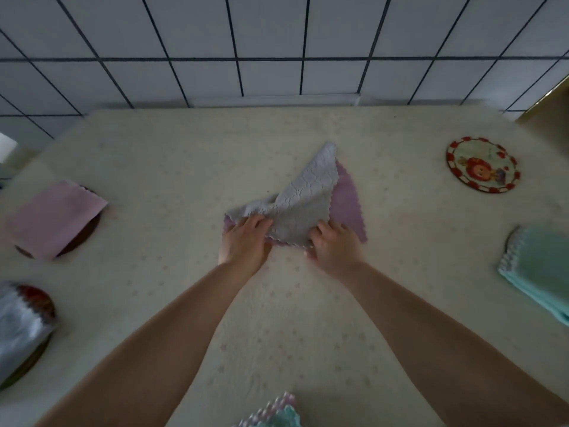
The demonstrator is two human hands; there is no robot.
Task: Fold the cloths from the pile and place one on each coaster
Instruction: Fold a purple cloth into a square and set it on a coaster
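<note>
White wall tiles back a cream star-patterned tabletop (pixel 308 318) where, at its centre, the left hand (pixel 246 238) and right hand (pixel 334 246) each pinch the near edge of a grey textured cloth (pixel 304 198) lying over a purple scalloped cloth (pixel 348 208).

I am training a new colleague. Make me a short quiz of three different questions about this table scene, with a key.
1. True or false: the round coaster at far right already carries a cloth.
2. Which cloth do the left hand and right hand grip? A) grey cloth B) teal cloth C) pink cloth
3. Fill in: under the grey cloth lies a ____ cloth.

Key: 1 false; 2 A; 3 purple.
</note>
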